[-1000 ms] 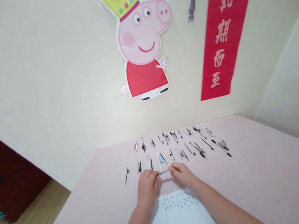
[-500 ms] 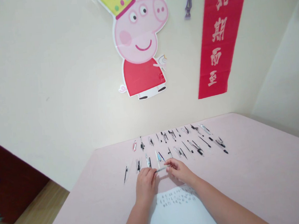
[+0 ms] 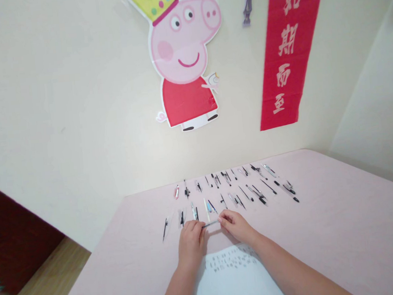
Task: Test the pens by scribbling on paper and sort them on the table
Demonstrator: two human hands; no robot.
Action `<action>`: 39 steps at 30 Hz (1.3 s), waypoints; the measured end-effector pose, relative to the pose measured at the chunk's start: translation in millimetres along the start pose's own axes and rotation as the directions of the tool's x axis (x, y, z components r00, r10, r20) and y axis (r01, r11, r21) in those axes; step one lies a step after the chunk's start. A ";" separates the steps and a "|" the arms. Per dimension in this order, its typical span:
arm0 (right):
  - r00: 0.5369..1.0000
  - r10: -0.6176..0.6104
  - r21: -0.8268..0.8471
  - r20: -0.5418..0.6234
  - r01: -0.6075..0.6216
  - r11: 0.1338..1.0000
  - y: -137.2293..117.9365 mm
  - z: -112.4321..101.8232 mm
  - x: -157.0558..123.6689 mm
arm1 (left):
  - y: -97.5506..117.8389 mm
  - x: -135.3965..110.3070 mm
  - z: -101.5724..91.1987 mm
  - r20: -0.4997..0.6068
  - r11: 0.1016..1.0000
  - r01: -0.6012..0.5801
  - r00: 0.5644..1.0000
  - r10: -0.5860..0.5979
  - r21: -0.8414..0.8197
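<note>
A thin grey pen (image 3: 210, 224) with a darker left end spans the gap between my hands, held level just above the table. My left hand (image 3: 191, 239) is closed around its left end. Pinched on the right end are the fingertips of my right hand (image 3: 235, 223). Both ends of the pen are hidden by fingers, so I cannot tell whether it is whole. Below my wrists lies a white sheet of paper (image 3: 236, 286) with rows of handwritten characters at its top. Just beyond my hands are a white stick-like pen (image 3: 206, 209) and a dark blue pen (image 3: 212, 206).
Several pens, caps and clear barrels lie in two rows toward the back of the pink table (image 3: 133, 249), among them a black refill (image 3: 164, 229) and a red pen (image 3: 176, 192). The wall behind carries a pig cutout (image 3: 183, 57) and a red banner (image 3: 284, 52).
My right hand's raised fingers have come down and closed on the pen's right end. The left hand and the pens on the table stay about where they were.
</note>
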State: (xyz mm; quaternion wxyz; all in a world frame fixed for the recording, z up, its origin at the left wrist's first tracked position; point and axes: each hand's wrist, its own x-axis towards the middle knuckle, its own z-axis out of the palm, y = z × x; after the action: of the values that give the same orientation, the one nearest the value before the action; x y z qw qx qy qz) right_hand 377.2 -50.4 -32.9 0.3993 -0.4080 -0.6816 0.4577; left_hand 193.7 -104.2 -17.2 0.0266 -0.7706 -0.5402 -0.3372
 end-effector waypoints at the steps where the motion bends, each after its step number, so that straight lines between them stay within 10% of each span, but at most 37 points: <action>1: 1.000 -0.006 0.023 0.001 0.006 1.000 0.4 0.0 0.0 | 0.0 0.2 0.0 0.002 1.000 0.003 1.000 -0.003 -0.002; 19: 0.999 -0.001 -0.158 -0.045 -0.006 0.987 4.7 1.1 1.1 | 1.3 0.8 0.2 -0.005 1.000 -0.005 1.000 0.005 -0.008; 39: 1.000 0.030 0.135 -0.006 -0.029 0.990 0.8 -2.5 1.3 | -0.1 -0.8 -0.9 0.025 1.000 0.030 0.999 -0.030 -0.008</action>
State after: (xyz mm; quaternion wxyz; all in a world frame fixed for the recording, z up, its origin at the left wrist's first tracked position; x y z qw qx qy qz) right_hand 379.2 -48.3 -32.8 0.4220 -0.3919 -0.6414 0.5069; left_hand 193.0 -105.3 -17.0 0.0118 -0.7666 -0.5505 -0.3302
